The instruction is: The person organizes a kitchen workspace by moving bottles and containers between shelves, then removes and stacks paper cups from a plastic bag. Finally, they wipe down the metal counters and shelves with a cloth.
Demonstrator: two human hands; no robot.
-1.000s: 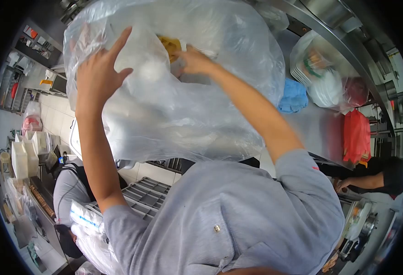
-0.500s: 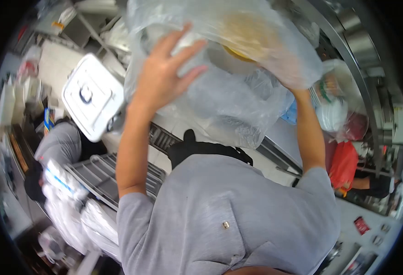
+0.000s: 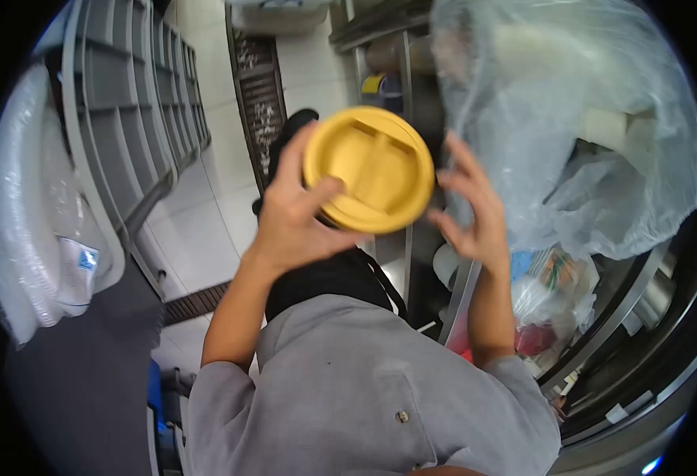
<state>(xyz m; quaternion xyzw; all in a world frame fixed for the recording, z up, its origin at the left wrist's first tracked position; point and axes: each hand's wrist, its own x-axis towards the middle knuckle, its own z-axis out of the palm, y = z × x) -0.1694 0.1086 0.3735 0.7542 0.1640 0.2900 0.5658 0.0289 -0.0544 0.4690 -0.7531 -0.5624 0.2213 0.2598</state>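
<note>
Head view: yellow lid [image 3: 370,168] face-on in left hand [image 3: 294,218]; round

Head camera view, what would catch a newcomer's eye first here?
The round yellow lid at centre, gripped at its left edge by the left hand. The right hand is beside it with fingers spread, not clearly touching. Upper right hangs a large clear plastic bag, and grey compartmented racks fill the upper left.

Head view, apparently looking steeply down, close.
</note>
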